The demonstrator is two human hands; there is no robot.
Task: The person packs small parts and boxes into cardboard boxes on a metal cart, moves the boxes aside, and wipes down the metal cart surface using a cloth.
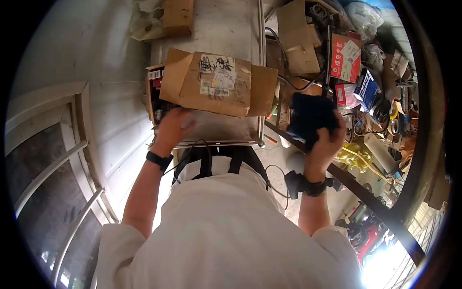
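Pale shirt (pixel 221 221) lying nearest; right hand (pixel 327 147) holding a dark bundle (pixel 310 118).
Its grip is closing round one side, right of the bench (pixel 231 131) — loose folds could be slipping free. The left hand (pixel 172 130) is hovering half open, visibly empty, near carton flaps (pixel 178 86) — possibly snagging.

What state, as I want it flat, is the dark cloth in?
Bunched: the cloth makes a compact lump in the right hand.
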